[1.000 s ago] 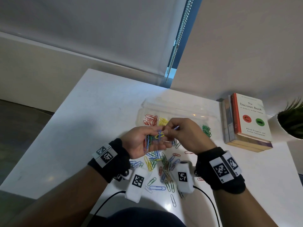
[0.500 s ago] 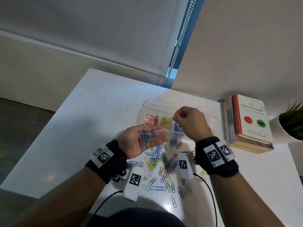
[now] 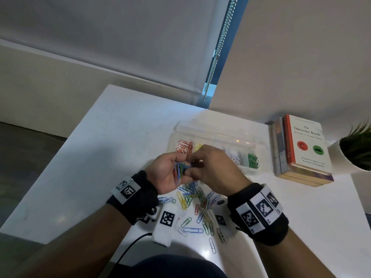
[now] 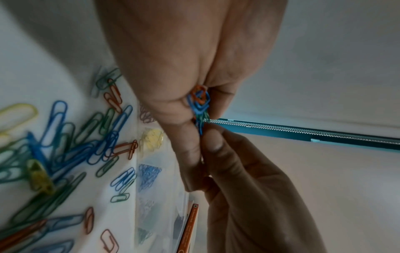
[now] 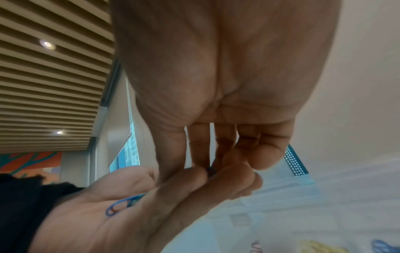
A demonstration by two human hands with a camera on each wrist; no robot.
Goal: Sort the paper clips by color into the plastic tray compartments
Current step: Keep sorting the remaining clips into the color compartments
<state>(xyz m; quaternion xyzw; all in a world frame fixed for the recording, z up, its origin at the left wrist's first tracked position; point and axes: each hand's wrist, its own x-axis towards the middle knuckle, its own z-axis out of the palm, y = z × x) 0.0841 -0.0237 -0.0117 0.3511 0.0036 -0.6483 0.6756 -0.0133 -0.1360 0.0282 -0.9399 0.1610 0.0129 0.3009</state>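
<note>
a bunch of clips (image 3: 179,171) is held in the left hand (image 3: 167,173). one is pinched by the right hand (image 3: 215,169). two books (image 3: 301,149) are stacked by the tabletop's (image 3: 112,149) far right edge.

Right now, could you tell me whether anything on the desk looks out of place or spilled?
Nothing is damaged. The loose clips lie scattered on the table in front of the tray, unsorted as the task expects. The left hand holds a mixed bunch, and the right hand picks at it.
</note>
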